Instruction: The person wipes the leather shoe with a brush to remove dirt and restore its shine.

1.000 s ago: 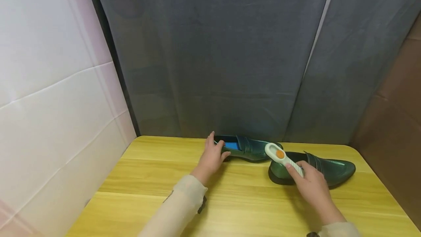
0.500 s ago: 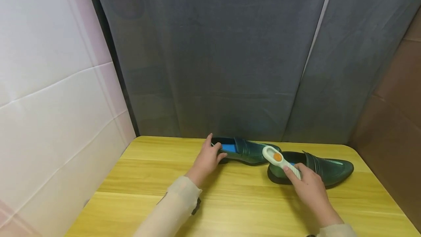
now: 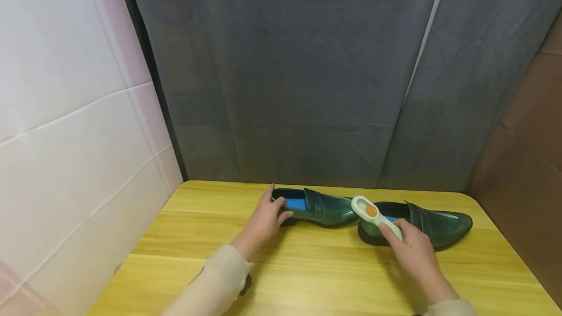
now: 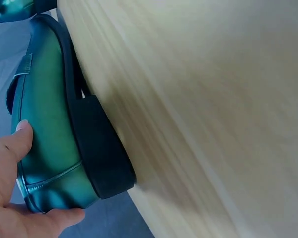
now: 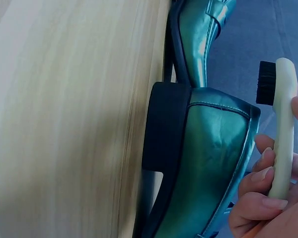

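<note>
My left hand grips the heel end of a dark green loafer with a blue insole. In the left wrist view, thumb and fingers curl around the back of that loafer, whose black heel faces the table. My right hand holds a shoe brush by its pale ribbed handle, an orange button near its head. Short black bristles show on the brush in the right wrist view. Just behind the brush sits the matching loafer, toe to the right; my right hand partly covers it.
Both loafers stand near the far edge of a yellow wood-grain table. A grey curtain hangs right behind it. White panelling rises at the left and a brown panel at the right.
My left hand has drawn its loafer leftward and a little nearer to me. The right hand with the brush has shifted only slightly left; the other loafer stays nearly in place.
</note>
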